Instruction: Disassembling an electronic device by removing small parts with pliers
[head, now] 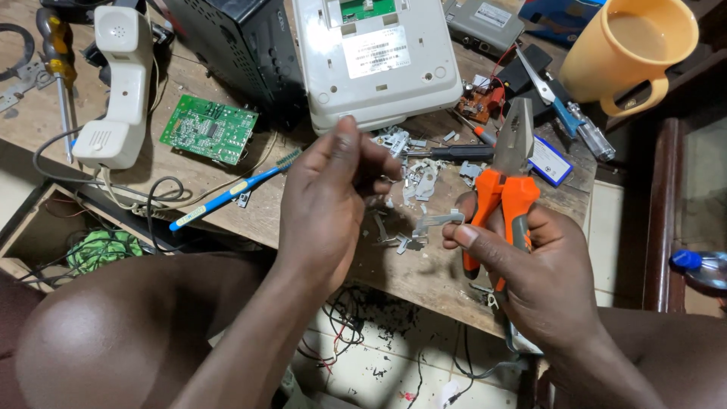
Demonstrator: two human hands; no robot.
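My right hand [541,284] grips orange-handled pliers [509,178], jaws pointing up and away, and pinches a small bent metal strip [439,220] between thumb and forefinger. My left hand [329,201] hovers just left of it with fingertips pinched together near small metal bits [420,182] on the wooden table [424,273]; whether it holds a piece I cannot tell. An upturned white telephone base [379,60] lies beyond both hands.
A white handset [117,83] and a green circuit board [208,129] lie at left, a blue toothbrush [235,189] near the edge. A yellow mug [628,49], a screwdriver [568,113] and a black box [242,49] sit at the back. Cables hang below.
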